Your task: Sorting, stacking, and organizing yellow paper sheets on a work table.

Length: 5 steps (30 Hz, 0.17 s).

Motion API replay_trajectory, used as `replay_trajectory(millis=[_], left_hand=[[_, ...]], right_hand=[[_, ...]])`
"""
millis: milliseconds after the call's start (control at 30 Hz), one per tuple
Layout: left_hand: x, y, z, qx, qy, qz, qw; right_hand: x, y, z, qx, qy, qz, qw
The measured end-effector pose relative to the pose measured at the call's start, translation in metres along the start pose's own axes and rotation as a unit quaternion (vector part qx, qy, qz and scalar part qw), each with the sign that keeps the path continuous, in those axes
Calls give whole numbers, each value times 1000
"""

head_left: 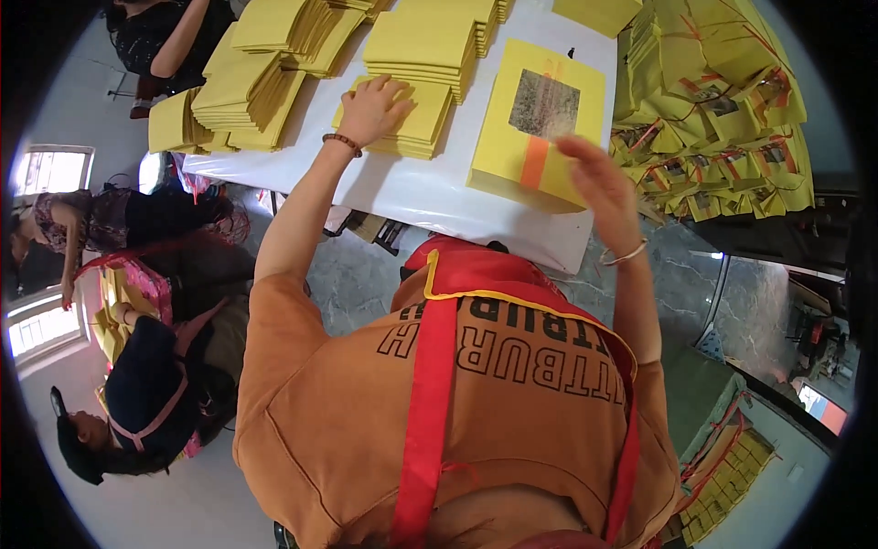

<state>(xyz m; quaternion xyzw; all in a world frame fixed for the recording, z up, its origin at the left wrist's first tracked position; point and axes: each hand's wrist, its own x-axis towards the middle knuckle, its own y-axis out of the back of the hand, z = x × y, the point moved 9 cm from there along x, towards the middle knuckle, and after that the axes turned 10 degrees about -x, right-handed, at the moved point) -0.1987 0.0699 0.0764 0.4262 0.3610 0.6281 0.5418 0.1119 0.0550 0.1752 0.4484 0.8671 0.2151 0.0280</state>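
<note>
Orange shirt and red apron straps fill the bottom of the view, both arms reaching out over a white desk [402, 188] loaded with yellow paper.

Left hand [373, 108] lies flat and open on top of a short stack of plain yellow sheets [416, 123], fingers spread, looks like it's pinning the pile or feeling for the top sheet, nothing actually gripped. Right hand [599, 178] hovers open and blurry just off the lower right corner of the yellow sheet with a silvery square and orange strip [540, 123], which sits on its own pile right in front, not touching it as far as I can tell. More plain stacks [265, 91] sit further left, and finished folded pieces [722, 119] are heaped off to the right, presumably out of the way. Other people sit at the left.
</note>
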Motion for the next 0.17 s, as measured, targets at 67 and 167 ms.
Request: replay_trajectory(millis=[67, 167], left_hand=[[4, 17, 12, -88, -1, 46, 995], [2, 34, 49, -293, -16, 74, 953]], right_hand=[[-5, 24, 30, 37, -39, 39, 998], [-8, 50, 51, -62, -35, 79, 994]])
